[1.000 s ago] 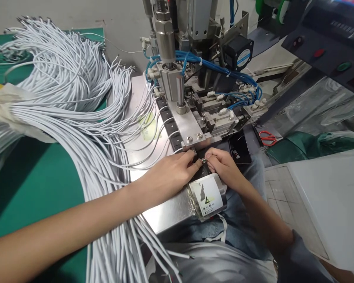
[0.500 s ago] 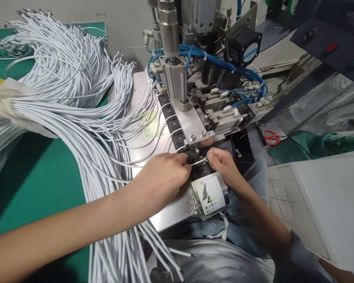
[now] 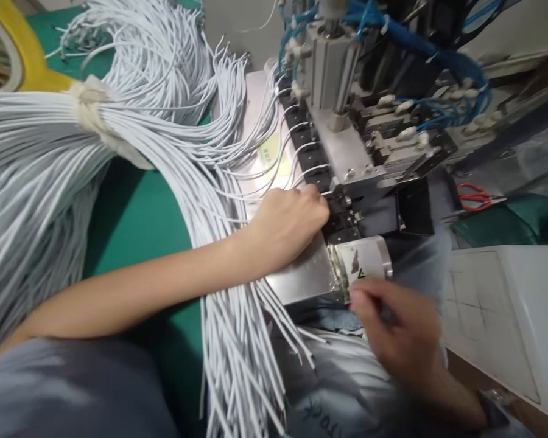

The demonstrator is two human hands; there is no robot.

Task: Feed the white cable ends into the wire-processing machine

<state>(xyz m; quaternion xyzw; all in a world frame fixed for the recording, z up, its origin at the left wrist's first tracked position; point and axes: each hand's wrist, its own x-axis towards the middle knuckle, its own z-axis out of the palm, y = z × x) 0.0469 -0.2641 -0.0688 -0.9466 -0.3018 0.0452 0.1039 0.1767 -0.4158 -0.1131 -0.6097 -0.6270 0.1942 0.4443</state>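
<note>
My left hand (image 3: 296, 220) is closed at the edge of the black slotted track (image 3: 322, 173) on the machine. Its curled fingers cover the part of the white cable they pinch. Just right of them, a small metal fitting (image 3: 357, 216) sits on the track. My right hand (image 3: 399, 331) is over my lap, below the labelled plate (image 3: 368, 258). It is smeared by motion, its thumb and index finger bent, and I cannot make out anything between them. Loose white cable ends (image 3: 308, 353) lie left of it.
A big bundle of white cables (image 3: 164, 152), tied with a pale band (image 3: 91, 109), lies over the green mat (image 3: 132, 225). Several cables run into the track. The press cylinder (image 3: 329, 70) stands above it. An open black box (image 3: 415, 210) and red-handled scissors (image 3: 475, 198) are at right.
My right hand has left the front end of the track and moved down towards my lap. My left hand stays closed by the track. The camera's view has shifted.
</note>
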